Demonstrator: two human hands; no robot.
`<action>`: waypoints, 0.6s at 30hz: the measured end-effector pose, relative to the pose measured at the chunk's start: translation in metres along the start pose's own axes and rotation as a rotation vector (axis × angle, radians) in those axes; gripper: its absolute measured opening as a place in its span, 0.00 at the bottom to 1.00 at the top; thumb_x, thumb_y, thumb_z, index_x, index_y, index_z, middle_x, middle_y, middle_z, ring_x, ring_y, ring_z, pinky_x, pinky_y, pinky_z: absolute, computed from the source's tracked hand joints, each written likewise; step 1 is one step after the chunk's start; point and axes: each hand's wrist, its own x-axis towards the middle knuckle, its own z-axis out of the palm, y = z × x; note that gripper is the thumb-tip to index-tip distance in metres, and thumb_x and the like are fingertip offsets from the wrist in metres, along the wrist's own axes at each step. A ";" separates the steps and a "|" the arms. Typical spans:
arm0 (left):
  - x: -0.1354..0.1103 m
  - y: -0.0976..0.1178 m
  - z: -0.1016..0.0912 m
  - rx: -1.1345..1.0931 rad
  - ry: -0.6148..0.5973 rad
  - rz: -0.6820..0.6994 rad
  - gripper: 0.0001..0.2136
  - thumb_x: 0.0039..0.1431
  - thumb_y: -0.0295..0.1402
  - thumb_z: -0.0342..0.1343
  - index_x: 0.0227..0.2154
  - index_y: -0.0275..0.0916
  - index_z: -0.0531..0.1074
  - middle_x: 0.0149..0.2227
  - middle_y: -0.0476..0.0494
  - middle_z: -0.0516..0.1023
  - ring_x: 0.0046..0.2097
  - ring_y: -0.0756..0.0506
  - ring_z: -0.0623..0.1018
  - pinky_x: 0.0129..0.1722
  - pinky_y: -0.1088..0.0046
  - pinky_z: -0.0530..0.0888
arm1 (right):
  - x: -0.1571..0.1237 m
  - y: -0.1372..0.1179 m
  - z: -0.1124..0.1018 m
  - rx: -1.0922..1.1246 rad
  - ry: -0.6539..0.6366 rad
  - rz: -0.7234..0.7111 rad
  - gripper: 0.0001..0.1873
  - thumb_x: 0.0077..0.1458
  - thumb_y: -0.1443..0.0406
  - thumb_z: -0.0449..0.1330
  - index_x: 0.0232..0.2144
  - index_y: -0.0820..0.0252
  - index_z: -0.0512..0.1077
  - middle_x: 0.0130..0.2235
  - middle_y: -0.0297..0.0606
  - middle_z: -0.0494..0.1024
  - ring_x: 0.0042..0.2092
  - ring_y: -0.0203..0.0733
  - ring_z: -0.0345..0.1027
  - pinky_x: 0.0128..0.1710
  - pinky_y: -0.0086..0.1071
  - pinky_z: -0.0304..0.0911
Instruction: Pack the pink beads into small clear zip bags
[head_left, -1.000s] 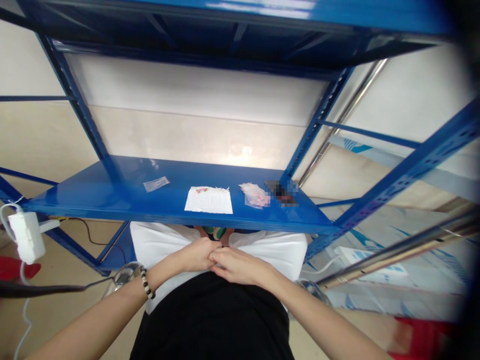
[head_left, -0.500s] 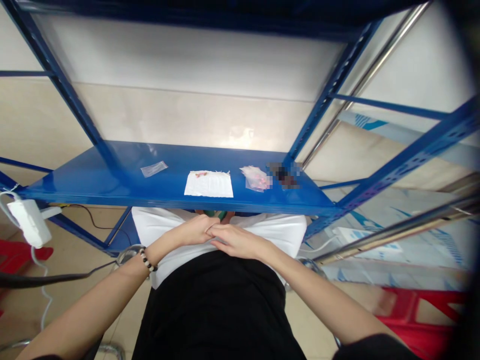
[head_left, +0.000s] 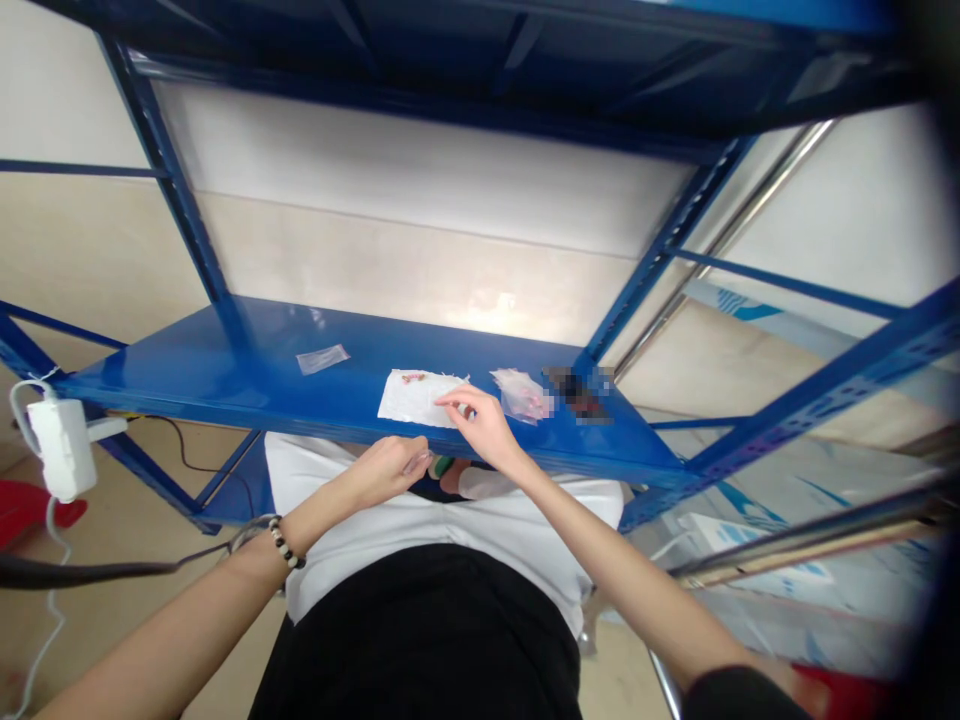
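My right hand (head_left: 484,425) reaches over the shelf's front edge. Its thumb and forefinger come together above the right part of a white sheet (head_left: 405,405); anything between the fingertips is too small to make out. My left hand (head_left: 390,468) stays low in front of the shelf, over my lap, its fingers curled closed. A faint shiny, see-through bit shows by its fingertips, but I cannot tell what it is. Small pinkish pieces (head_left: 412,378) lie on the sheet's upper left. Just right of my right hand is a pile of clear plastic bags (head_left: 521,395) with pink contents.
A flat clear bag (head_left: 322,359) lies to the left on the blue shelf (head_left: 247,370). Blurred-out dark items (head_left: 577,390) sit at its right end. A white power adapter (head_left: 61,450) hangs at the left post. Another blue shelf (head_left: 450,80) spans overhead.
My hands, touching each other before, have come apart. The right hand has moved up and forward to the white sheet, while the left stays near my lap. The view has tilted slightly upward.
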 end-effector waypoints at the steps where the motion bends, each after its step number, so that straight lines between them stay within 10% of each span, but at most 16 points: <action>1: 0.000 0.000 0.001 -0.001 0.003 0.008 0.09 0.65 0.34 0.45 0.27 0.40 0.61 0.24 0.49 0.68 0.28 0.48 0.69 0.29 0.73 0.58 | 0.016 0.007 0.003 -0.036 -0.032 -0.027 0.11 0.59 0.69 0.56 0.39 0.60 0.78 0.40 0.40 0.76 0.38 0.39 0.68 0.39 0.32 0.63; 8: 0.003 -0.002 -0.004 -0.197 0.124 -0.077 0.12 0.64 0.36 0.46 0.25 0.39 0.60 0.21 0.53 0.62 0.24 0.51 0.62 0.27 0.75 0.57 | 0.108 0.035 0.026 -0.230 -0.234 -0.244 0.05 0.55 0.68 0.63 0.34 0.59 0.80 0.40 0.39 0.72 0.44 0.40 0.64 0.48 0.35 0.57; 18: 0.011 -0.002 -0.008 -0.629 0.276 -0.195 0.15 0.61 0.41 0.53 0.24 0.37 0.62 0.20 0.55 0.61 0.23 0.54 0.59 0.25 0.77 0.57 | 0.136 0.057 0.032 -0.272 -0.431 -0.344 0.02 0.50 0.69 0.67 0.28 0.58 0.79 0.46 0.39 0.72 0.49 0.45 0.62 0.49 0.37 0.58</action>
